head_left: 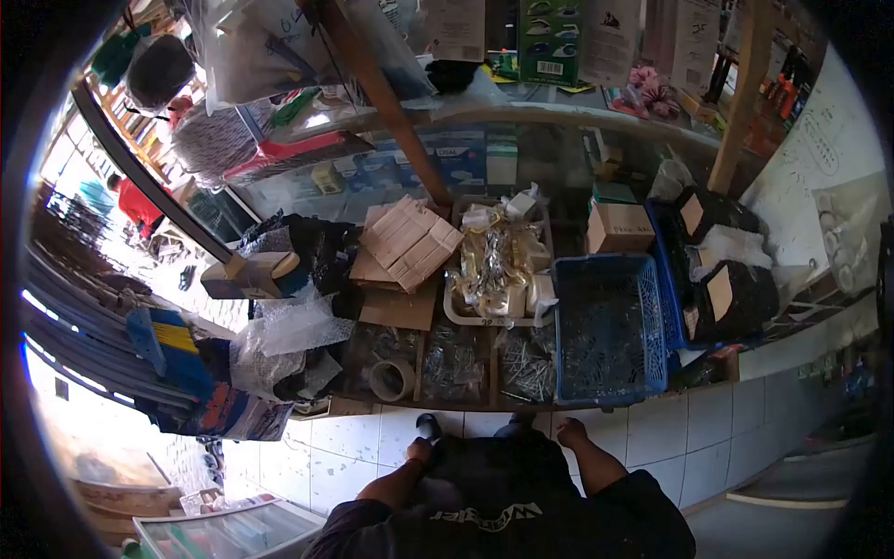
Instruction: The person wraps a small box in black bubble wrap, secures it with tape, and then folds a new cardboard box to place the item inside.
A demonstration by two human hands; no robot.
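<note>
My left hand (420, 451) hangs low by my dark shirt, its fingers too small and turned away to read. On the other side, my right hand (571, 432) hangs just below the counter's front edge with its fingers loosely apart and nothing visible in it. Nearest above it is a blue plastic basket (564, 328). Left of the basket, a white tray (453, 312) holds gold-coloured metal parts (498, 256) in clear plastic. Shallow compartments in front hold loose nails or screws (529, 368) and a roll of tape (392, 380). Neither hand touches these things.
Flattened brown cardboard (410, 244) lies left of the tray. Bubble wrap (293, 326) and black plastic lie farther left. A cardboard box (619, 230) and black wrapped packages (736, 293) stand at right. A slanting wooden post (386, 102) crosses the glass case behind. Tiled floor (345, 456) lies below.
</note>
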